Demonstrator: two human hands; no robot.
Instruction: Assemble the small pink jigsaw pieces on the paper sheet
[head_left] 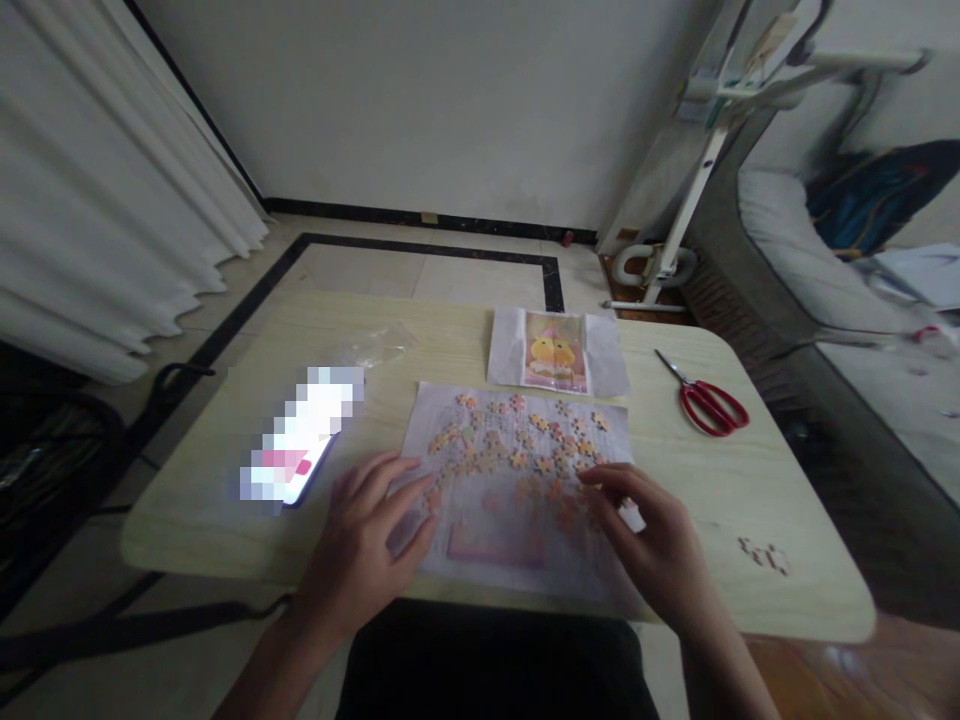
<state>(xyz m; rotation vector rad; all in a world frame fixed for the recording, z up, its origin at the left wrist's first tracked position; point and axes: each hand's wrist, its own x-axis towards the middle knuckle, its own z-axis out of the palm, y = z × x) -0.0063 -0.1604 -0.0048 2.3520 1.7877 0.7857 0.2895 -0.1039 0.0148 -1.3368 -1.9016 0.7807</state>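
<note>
Many small, flower-shaped jigsaw puzzle pieces [517, 458], in yellow, orange and pink, are spread over a white paper sheet [480, 575] on the table. At the sheet's left edge, my left hand [375, 530] has its fingers apart, close to the outermost pieces and holding nothing. My right hand [652, 535] is at the right side of the sheet, thumb and forefinger drawn together at a puzzle piece; the fingertips partly hide it. A small white bit [632, 515] shows beneath that hand. Behind the sheet lies a creased picture print [555, 352] of a yellow cartoon figure.
A lit phone [304, 435], its screen pixelated, lies on the left of the table [712, 490]. Behind it is a clear plastic bag [371, 348]. Red-handled scissors [709, 405] lie at the right, with a few joined brown pieces [765, 555] nearer the front.
</note>
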